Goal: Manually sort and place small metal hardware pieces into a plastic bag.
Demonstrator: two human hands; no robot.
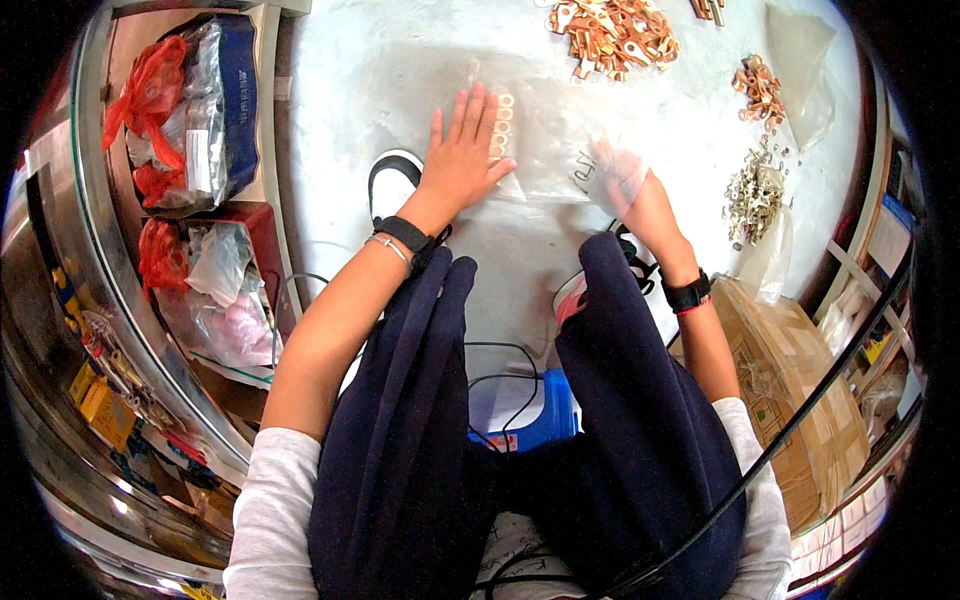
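Observation:
On the pale floor between my feet lies a clear plastic bag with dark handwriting on it. My left hand rests flat on its left part, fingers stretched out. Beside those fingers runs a row of copper cable lugs, their ring ends lined up; the hand partly covers the row. My right hand is at the bag's right end, with clear film over its fingers. They look pale and smeared through the plastic, so their grip is hard to make out.
A large pile of copper lugs lies ahead, with a smaller copper pile and silvery metal pieces at right. Another plastic bag lies beyond. A cardboard box stands right; a shelf with bagged goods lines the left.

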